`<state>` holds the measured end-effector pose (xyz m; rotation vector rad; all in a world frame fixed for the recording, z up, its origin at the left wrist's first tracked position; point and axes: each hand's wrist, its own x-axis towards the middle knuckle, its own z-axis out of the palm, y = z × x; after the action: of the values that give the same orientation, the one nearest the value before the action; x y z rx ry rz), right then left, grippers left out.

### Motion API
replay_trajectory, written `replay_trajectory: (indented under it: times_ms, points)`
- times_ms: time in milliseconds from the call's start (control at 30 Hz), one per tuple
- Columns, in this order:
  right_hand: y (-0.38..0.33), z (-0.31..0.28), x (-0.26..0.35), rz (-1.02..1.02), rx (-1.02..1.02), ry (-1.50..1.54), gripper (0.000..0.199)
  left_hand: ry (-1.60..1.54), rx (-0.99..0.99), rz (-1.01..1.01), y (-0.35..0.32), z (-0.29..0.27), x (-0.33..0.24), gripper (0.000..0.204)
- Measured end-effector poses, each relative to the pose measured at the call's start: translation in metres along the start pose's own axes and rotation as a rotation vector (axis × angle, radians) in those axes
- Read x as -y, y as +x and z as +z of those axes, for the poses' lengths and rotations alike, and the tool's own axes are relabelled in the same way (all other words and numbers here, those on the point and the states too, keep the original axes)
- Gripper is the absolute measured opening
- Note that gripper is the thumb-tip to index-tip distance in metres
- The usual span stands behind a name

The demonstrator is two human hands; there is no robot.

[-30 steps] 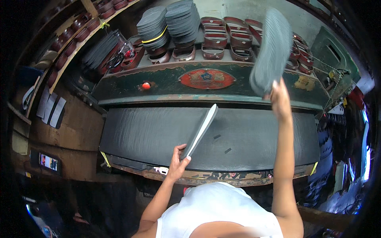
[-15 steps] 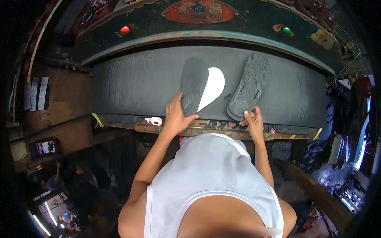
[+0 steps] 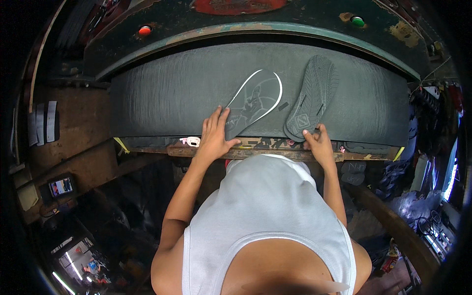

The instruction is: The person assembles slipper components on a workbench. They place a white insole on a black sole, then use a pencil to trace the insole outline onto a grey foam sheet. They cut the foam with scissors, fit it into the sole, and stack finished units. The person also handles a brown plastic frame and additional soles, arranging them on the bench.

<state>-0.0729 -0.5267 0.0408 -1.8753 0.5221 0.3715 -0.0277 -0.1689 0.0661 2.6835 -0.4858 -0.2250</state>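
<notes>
A dark flat sole piece (image 3: 253, 101) with a faint printed pattern lies slanted on the grey bed (image 3: 162, 98). White edges (image 3: 281, 88) show along both its sides, and the white shape seen earlier is otherwise covered. My left hand (image 3: 215, 132) rests at the lower left of this piece, fingers stretched and thumb spread out. Farther right is a black shoe sole (image 3: 314, 93) with ridged tread facing up. My right hand (image 3: 319, 142) is at its heel end, thumb on the edge and fingers curled. A small dark strip (image 3: 283, 105) lies between the two soles.
Behind the bed stands a green machine beam with a red button (image 3: 145, 30) and a green button (image 3: 358, 21). A worn ledge (image 3: 265, 153) runs along the front, with a small white device (image 3: 193, 141) on it. A phone (image 3: 61, 187) sits at the left.
The dark sole piece has swung right and now lies over the white shape. My left hand stays by its lower end; my right hand remains at the black sole's heel. The view has shifted slightly.
</notes>
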Motion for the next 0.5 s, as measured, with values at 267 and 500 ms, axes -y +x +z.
replay_trajectory:
  times_ms: [267,500]
  points:
    - [0.013,-0.014,0.072,-0.176,-0.112,-0.272,0.057,-0.201,-0.149,-0.094,0.005,-0.004,-0.023,0.11]
    - [0.077,0.022,0.104,-0.294,0.196,0.524,0.068,-0.217,-0.177,0.167,0.004,-0.015,-0.036,0.11]
